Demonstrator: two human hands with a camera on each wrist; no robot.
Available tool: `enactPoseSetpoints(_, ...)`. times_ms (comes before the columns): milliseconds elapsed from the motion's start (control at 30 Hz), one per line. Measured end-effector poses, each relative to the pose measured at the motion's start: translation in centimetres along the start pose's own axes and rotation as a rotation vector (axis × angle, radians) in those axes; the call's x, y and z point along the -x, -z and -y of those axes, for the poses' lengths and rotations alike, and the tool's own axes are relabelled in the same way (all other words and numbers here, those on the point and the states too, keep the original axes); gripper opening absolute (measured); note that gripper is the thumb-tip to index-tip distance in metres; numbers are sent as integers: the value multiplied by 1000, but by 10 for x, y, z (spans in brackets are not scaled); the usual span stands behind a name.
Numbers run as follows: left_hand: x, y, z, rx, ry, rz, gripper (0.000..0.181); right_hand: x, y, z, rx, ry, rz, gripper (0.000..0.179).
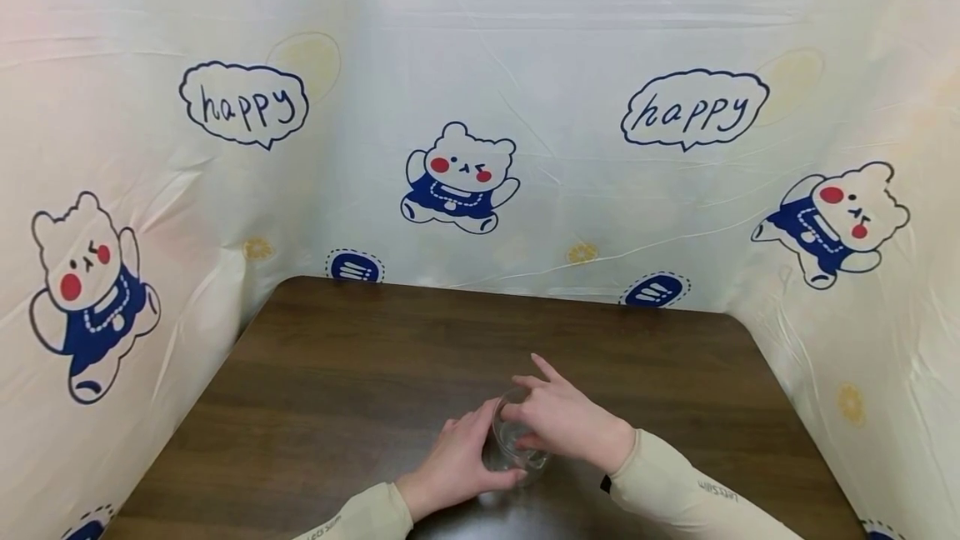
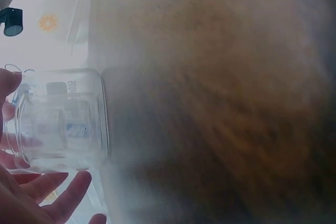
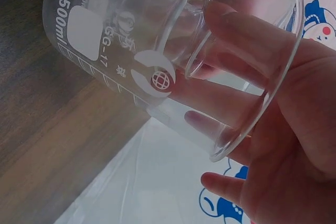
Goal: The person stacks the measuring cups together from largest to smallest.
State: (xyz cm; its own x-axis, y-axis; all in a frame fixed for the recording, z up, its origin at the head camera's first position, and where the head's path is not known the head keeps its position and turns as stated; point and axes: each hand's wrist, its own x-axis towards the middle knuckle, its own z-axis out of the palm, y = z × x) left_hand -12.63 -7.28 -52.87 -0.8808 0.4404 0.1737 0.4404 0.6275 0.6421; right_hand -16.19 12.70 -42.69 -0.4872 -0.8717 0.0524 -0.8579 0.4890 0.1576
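Observation:
A clear glass beaker marked 500 ml (image 3: 84, 32) stands upright on the dark wooden table. Inside it is a smaller glass beaker (image 2: 79, 129), with its rim below that of the large one. My left hand (image 1: 459, 465) holds the large beaker from the left, thumb at the near side and fingers at the far side. From above, my right hand (image 1: 573, 423) reaches into the large beaker's mouth. Its thumb and fingers pinch the small beaker near the rim, while the outer fingers stay outside the glass.
The brown table (image 1: 337, 373) has rounded back corners. Behind it and along both sides hangs a pale cloth (image 1: 360, 148) printed with bears and the word "happy".

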Motion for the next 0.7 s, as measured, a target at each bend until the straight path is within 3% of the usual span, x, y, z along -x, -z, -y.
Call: enactPoseSetpoints(700, 1, -1, 2, 21, -4, 8, 89, -2, -2, 5, 19, -27, -7, 33)
